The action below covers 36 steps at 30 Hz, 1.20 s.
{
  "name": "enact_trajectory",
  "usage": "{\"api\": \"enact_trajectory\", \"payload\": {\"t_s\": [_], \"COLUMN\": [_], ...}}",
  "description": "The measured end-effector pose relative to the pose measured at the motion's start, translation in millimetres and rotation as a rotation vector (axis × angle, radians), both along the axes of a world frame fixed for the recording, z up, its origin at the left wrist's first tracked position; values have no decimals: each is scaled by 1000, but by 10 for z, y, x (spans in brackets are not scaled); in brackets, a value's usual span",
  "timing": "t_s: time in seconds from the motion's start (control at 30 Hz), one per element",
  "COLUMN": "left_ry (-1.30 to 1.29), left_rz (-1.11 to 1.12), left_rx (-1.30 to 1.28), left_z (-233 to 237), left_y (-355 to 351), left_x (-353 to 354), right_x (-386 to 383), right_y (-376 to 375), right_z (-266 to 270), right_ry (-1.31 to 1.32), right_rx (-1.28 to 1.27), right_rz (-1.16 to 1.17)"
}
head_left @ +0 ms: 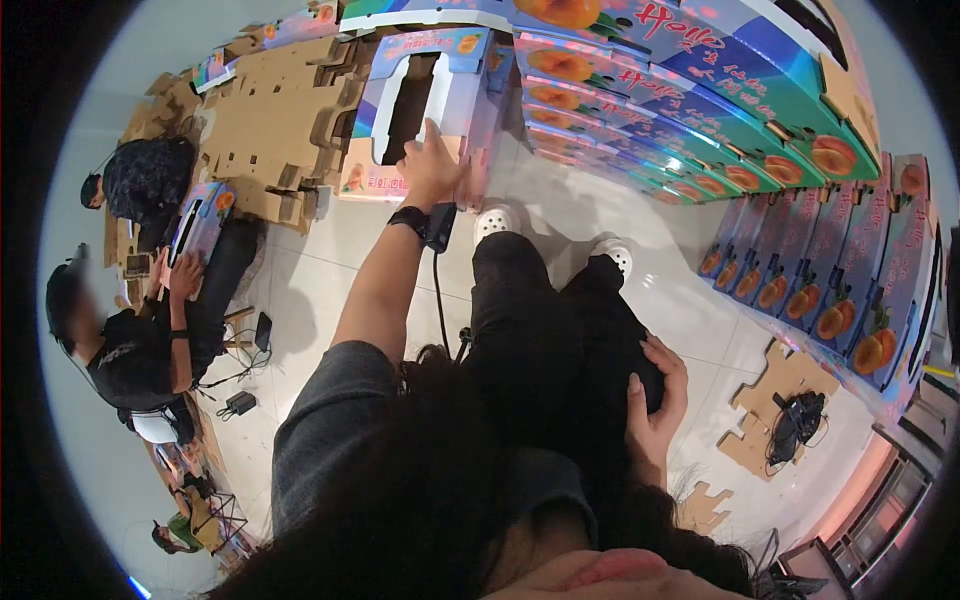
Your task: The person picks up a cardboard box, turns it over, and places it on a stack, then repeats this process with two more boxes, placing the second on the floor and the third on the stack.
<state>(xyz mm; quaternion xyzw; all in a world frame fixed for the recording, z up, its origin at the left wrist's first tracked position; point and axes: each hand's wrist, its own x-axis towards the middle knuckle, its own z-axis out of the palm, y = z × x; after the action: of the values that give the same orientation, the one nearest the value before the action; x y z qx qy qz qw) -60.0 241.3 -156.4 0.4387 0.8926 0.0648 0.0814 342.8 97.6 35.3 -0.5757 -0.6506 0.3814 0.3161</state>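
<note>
My left hand (pixel 428 168) reaches forward to a printed cardboard fruit box (pixel 462 100) on the floor. Its index finger is stretched out and touches the box top beside the long dark opening, while the other fingers are partly curled. Nothing shows in its grasp. A dark band with a small black device (pixel 439 228) and cable sits on that wrist. My right hand (pixel 662 395) rests on my knee (pixel 615 350), thumb and fingers apart, holding nothing. Both arms are well separated.
Stacked fruit boxes (pixel 690 95) rise ahead to the right, with more boxes (pixel 830 270) at the right. Flat brown cardboard sheets (pixel 265 130) lie ahead to the left. Another person (pixel 140 345) at the left handles a similar box (pixel 200 225). Black cables (pixel 797 428) lie on cardboard.
</note>
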Motion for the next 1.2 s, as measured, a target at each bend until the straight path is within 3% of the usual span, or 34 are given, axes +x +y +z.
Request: {"api": "enact_trajectory", "payload": {"t_s": [0.1, 0.23, 1.2], "left_ry": [-26, -54, -67], "left_rz": [-122, -61, -28], "left_rx": [58, -72, 40], "left_z": [80, -30, -201], "left_y": [-35, -11, 80], "left_x": [36, 110, 21], "right_x": [-23, -45, -62], "right_y": [15, 28, 9], "right_z": [27, 23, 16], "right_ry": [-11, -6, -50], "right_rx": [-5, -14, -23], "right_rz": [12, 12, 52]}}
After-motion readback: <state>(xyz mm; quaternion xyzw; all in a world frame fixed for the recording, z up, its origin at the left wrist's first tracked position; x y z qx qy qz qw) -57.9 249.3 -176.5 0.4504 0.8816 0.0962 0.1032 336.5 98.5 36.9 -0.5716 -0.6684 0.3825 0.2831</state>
